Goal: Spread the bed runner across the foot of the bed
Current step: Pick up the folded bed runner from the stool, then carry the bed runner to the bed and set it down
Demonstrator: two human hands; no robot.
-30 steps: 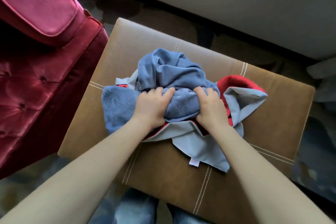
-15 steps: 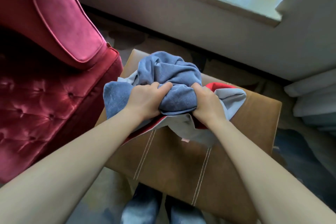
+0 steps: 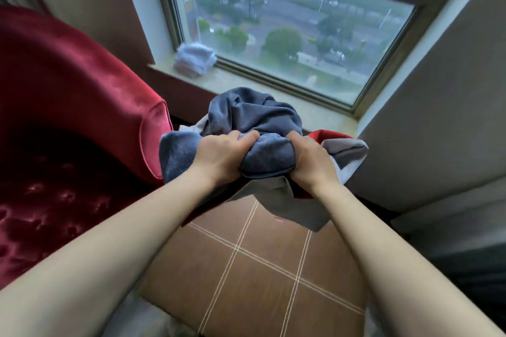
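The bed runner [image 3: 254, 115] is a crumpled bundle of blue plush cloth with grey lining and red trim. It is held up in the air above the brown leather ottoman [image 3: 254, 268], in front of the window. My left hand [image 3: 219, 156] grips the bundle's left side. My right hand [image 3: 312, 161] grips its right side. A grey flap with a small label hangs down below my right wrist. No bed is in view.
A red velvet tufted armchair [image 3: 68, 117] stands close on the left. A window [image 3: 287, 22] with a stone sill is straight ahead, with a folded pale towel [image 3: 194, 60] on the sill. A beige wall [image 3: 438, 117] rises on the right.
Both hands have lifted the bundled runner off the ottoman and up to window height. The view has tilted up from the ottoman to the window.
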